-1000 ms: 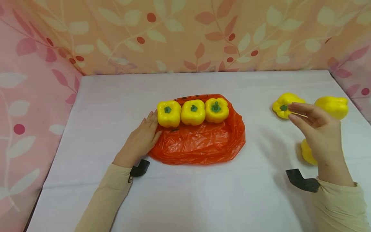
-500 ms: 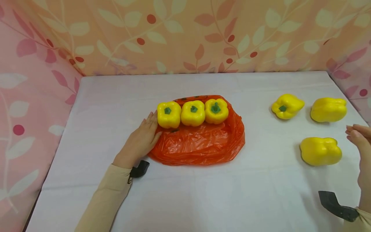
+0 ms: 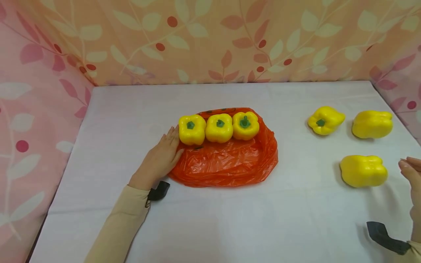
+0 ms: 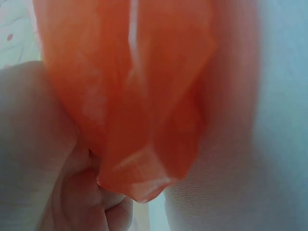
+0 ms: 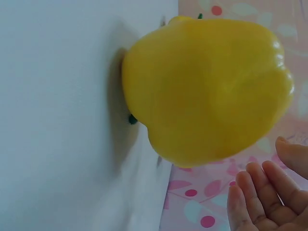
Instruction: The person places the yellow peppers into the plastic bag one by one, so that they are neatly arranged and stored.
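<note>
My left hand (image 3: 161,157) lies along the left side of an orange-red plastic bag (image 3: 217,168), fingers extended beside the leftmost yellow bell pepper (image 3: 192,136). In the left wrist view, the bag (image 4: 144,106) hides part of the fingers. Two more bell peppers, a middle one (image 3: 215,138) and a right one (image 3: 251,129), stand in a row on the bag, green stems up. My right hand (image 3: 413,182) is at the right edge, partly cut off, holding nothing. It is nearest a lying yellow bell pepper (image 3: 363,171); the right wrist view shows relaxed fingers (image 5: 262,192) apart from that pepper (image 5: 207,91).
Two other yellow bell peppers, one with its stem toward me (image 3: 325,122) and one on its side (image 3: 372,125), lie at the back right. A white cloth covers the table (image 3: 230,226). Patterned curtains (image 3: 210,40) bound the back and sides.
My right hand has moved from over the right-hand peppers to the right edge, then slightly lower, uncovering the peppers. My left hand, the bag and the peppers have stayed in place.
</note>
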Tool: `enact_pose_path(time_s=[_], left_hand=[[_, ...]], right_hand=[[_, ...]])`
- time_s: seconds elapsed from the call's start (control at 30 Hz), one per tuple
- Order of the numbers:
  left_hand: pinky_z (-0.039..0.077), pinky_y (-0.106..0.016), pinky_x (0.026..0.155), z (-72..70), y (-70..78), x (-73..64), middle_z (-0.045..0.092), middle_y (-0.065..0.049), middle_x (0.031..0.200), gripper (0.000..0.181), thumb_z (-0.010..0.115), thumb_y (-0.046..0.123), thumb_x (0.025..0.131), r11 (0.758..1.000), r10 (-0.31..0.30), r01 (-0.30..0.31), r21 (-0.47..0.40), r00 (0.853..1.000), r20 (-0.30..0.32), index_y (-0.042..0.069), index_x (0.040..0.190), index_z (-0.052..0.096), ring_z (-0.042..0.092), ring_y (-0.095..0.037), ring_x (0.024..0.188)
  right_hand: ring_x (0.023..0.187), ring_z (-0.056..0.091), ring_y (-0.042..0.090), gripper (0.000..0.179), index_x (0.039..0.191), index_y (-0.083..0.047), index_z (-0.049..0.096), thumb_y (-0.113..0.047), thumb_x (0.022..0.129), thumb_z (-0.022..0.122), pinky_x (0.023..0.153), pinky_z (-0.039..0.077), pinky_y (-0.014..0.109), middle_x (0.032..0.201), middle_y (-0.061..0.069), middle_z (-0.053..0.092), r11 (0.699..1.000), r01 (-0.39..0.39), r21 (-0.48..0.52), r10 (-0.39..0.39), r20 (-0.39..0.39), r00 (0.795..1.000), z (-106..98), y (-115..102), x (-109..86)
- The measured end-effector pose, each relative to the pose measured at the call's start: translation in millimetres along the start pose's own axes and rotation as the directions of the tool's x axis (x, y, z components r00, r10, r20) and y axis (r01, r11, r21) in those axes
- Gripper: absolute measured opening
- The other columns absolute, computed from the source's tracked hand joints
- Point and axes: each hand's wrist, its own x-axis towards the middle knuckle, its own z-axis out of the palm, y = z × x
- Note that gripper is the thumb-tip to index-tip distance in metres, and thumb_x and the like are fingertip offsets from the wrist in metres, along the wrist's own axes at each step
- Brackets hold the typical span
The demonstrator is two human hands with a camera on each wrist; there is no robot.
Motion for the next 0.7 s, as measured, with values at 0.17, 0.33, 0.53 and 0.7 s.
enact_pose_path(time_s=[0.17, 0.33, 0.53, 0.7], left_hand=[[0.012, -0.045, 0.115, 0.5, -0.4, -0.7, 0.011, -0.017, 0.156, 0.066, 0.045, 0.027, 0.099, 1.000, -0.001, 0.001, 0.001, 1.000, -0.004, -0.005, 0.148, 0.013, 0.007, -0.029, 0.143], [0.012, -0.045, 0.115, 0.0, -0.5, -1.8, 0.011, -0.017, 0.156, 0.066, 0.045, 0.026, 0.099, 1.000, -0.001, 0.001, 0.004, 1.000, -0.009, -0.006, 0.148, 0.014, 0.008, -0.029, 0.143], [0.012, -0.045, 0.115, 0.1, -1.1, -2.0, 0.011, -0.017, 0.156, 0.066, 0.045, 0.026, 0.100, 1.000, -0.004, 0.004, 0.004, 1.000, -0.010, -0.006, 0.148, 0.013, 0.008, -0.029, 0.143], [0.012, -0.045, 0.115, 1.2, -1.9, -1.9, 0.011, -0.017, 0.156, 0.066, 0.045, 0.026, 0.100, 1.000, 0.004, -0.004, 0.009, 1.000, -0.013, -0.006, 0.148, 0.012, 0.008, -0.029, 0.143]], right_hand=[[0.086, 0.050, -0.011, 0.033, 0.122, -0.024, 0.064, -0.020, 0.090, 0.062, 0.106, 0.021, 0.011, 0.087, -0.027, 0.057, 0.998, -0.057, -0.011, 0.057, -0.026, 0.998, 16.9, -30.2, -22.5], [0.095, 0.044, -0.010, 0.039, 0.127, -0.028, 0.059, -0.014, 0.090, 0.063, 0.113, 0.017, 0.024, 0.084, -0.030, 0.052, 0.984, -0.137, -0.114, 0.140, 0.023, 0.990, 30.0, -56.2, -44.1], [0.102, 0.042, -0.008, 0.053, 0.137, -0.024, 0.051, -0.026, 0.087, 0.067, 0.109, 0.023, 0.017, 0.100, -0.027, 0.052, 0.972, -0.091, -0.216, 0.128, 0.167, 0.978, 36.2, -57.8, -58.3], [0.119, 0.044, 0.006, 0.064, 0.144, -0.015, 0.042, -0.035, 0.088, 0.065, 0.102, 0.035, 0.016, 0.128, -0.011, 0.054, 0.947, 0.031, -0.320, 0.068, 0.294, 0.954, 42.7, -59.4, -67.3]])
